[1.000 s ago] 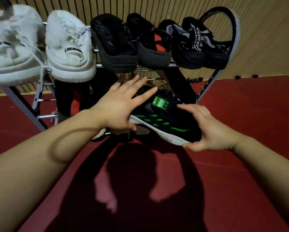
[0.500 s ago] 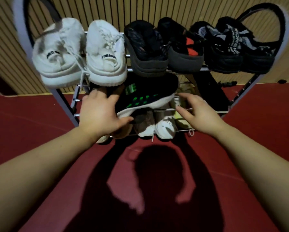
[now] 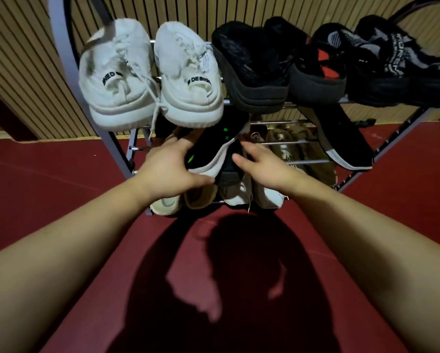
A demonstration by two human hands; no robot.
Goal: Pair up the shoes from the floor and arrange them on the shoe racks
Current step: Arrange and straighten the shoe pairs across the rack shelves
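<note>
Wrapped the fingers point(image 3: 182, 145) of the left hand point(image 3: 170, 171) over the near end of the black shoe point(image 3: 208, 149), thumb hooked under its white sole: a firm grip. Set the right hand point(image 3: 262, 169) at the shoe's 3 o'clock side, fingers straight and loosely spread, gripping nothing, tips touching or just beside a dark heel there; could not tell which. Held the shoe tilted, far end toward 12 o'clock, partly on the middle shelf of the rack point(image 3: 119, 151), under the white sneakers point(image 3: 188, 80) at 11 o'clock and above the pale shoes point(image 3: 236, 197) at 6 o'clock. Judged the step as seating this shoe on the middle shelf, not yet done. Would next need to push it deeper toward 12 o'clock, level the sole on the rods, then let go without nudging the neighbours. Noted a second black shoe point(image 3: 346, 146) lying aslant at 3 o'clock on the same shelf; possibly the mate, though unclear. Held both bare forearms stretched forward from 8 and 4 o'clock, wrists converging at the shelf, left palm down over the shoe.
</note>
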